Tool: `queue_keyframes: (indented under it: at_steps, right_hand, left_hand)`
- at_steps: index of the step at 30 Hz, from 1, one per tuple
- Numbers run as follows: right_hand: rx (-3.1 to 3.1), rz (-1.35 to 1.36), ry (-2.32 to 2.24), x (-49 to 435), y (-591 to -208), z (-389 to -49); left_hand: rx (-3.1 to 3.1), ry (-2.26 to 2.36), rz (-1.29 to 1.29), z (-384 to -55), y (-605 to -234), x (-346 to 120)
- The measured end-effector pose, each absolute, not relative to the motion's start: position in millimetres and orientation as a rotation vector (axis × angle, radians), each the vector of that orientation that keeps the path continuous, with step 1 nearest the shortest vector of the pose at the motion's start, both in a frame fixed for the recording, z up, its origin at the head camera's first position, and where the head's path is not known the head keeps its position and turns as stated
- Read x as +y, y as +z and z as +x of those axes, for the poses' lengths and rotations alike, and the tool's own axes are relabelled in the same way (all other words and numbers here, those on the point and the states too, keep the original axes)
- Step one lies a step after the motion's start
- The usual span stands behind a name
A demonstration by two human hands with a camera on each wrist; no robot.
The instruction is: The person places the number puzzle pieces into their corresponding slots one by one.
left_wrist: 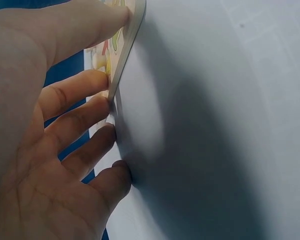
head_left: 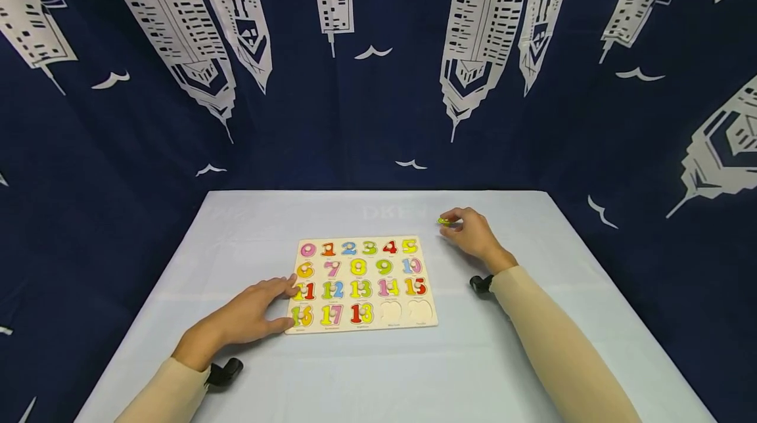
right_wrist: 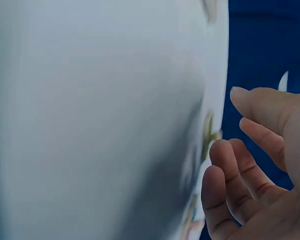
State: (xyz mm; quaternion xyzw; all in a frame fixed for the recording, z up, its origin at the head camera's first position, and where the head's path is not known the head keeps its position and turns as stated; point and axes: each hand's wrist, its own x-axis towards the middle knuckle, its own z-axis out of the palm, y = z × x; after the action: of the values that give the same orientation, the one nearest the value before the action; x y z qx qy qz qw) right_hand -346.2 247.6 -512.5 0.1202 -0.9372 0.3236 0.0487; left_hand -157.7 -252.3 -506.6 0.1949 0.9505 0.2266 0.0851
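A wooden number puzzle board (head_left: 361, 285) lies on the table, its bottom row ending in two bare recesses. Along its left side rests my left hand (head_left: 251, 311), thumb on the lower left corner and fingertips at the edge near the 11. Past the board's far right corner, my right hand (head_left: 470, 234) reaches with curved fingers around a small yellow-green piece (head_left: 443, 221). From the right wrist, that piece (right_wrist: 208, 132) shows just beyond the fingertips, with a visible gap between thumb and index finger. Another coloured piece (right_wrist: 191, 215) shows lower in that view.
A white cloth covers the table (head_left: 503, 357). Dark blue fabric (head_left: 355, 114) printed with white buildings and birds hangs at the back and sides. Each wrist wears a small black camera, such as the one (head_left: 225, 372) at the left sleeve.
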Motion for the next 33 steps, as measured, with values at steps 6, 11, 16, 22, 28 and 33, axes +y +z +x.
queue_keyframes:
  at_steps: [6,11,16,22,28,33]
  right_hand:
    - [-2.926,0.286,0.989,261,-519,-366]
    - [-2.934,0.271,1.014,259,-520,-374]
    - [-2.910,0.262,1.007,254,-525,-378]
    - [-2.923,0.283,0.996,254,-521,-371]
    - [-2.898,0.292,1.056,259,-513,-356]
    - [-2.848,0.411,1.101,258,-510,-342]
  left_hand:
    - [2.831,0.684,0.578,-158,-507,-253]
    - [2.833,0.695,0.590,-158,-507,-254]
    - [2.821,0.709,0.580,-158,-507,-254]
    - [2.827,0.694,0.579,-159,-506,-252]
    - [2.823,0.685,0.576,-158,-506,-252]
    - [2.825,0.686,0.586,-157,-506,-252]
